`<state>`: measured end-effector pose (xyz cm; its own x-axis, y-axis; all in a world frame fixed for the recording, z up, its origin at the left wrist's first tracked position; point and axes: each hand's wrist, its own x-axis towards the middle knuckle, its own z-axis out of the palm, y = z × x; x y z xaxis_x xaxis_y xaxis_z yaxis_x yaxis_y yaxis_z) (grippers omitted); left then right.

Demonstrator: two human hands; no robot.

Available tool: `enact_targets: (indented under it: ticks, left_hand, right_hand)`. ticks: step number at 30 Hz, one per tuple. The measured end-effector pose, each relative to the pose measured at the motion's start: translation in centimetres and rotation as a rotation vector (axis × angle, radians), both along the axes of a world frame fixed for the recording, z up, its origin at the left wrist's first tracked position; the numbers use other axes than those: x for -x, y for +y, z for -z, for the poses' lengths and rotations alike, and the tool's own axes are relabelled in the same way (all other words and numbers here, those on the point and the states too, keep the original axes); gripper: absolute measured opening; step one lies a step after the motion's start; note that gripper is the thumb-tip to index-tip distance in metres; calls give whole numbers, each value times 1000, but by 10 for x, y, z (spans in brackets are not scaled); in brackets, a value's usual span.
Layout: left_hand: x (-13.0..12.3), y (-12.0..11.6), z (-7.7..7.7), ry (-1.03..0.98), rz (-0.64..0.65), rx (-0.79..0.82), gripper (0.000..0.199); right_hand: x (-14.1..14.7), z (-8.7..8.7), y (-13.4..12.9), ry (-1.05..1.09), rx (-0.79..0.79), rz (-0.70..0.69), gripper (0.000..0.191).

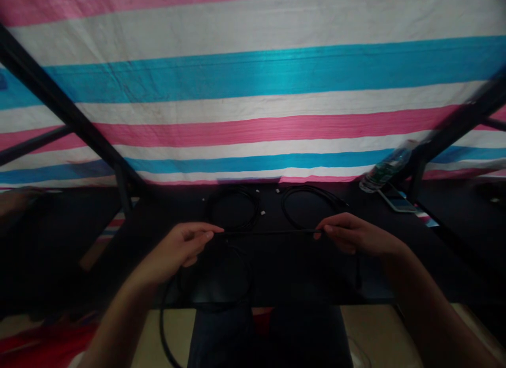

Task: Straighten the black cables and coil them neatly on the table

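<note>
A black cable (269, 232) is stretched straight and level between my two hands, over the dark table. My left hand (179, 247) pinches it between thumb and fingers on the left; from there a length hangs in a curve below the table's front edge. On the right, my right hand (348, 232) pinches the same cable, and a short end with what looks like a plug (358, 279) dangles beneath it. Behind the hands lie two coiled black cables, a left coil (259, 204) and a right coil (283, 202).
Small white pieces (263, 213) lie between the coils. A plastic bottle (385, 170) leans at the back right, beside a phone (397, 200). Dark metal frame bars (79, 120) slope down on both sides. Striped sheeting (253, 73) hangs behind the table (292, 273).
</note>
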<state>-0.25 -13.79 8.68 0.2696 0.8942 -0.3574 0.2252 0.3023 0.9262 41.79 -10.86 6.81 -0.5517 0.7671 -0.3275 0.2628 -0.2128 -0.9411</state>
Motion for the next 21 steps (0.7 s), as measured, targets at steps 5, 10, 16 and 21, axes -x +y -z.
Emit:
enact_targets:
  ticks: [5, 10, 16, 21]
  left_hand:
    - [26, -13, -28, 271, 9, -68, 47]
    - [39, -26, -60, 452, -111, -201, 36]
    - [61, -36, -62, 526, -114, -144, 35]
    - [85, -39, -50, 500, -142, -104, 35]
  right_hand:
    - [-31, -20, -2, -245, -113, -18, 56]
    - [-42, -33, -6, -419, -140, -84, 62]
    - [-32, -31, 5, -516, -254, -119, 62]
    - [-30, -21, 22, -599, -320, -112, 62]
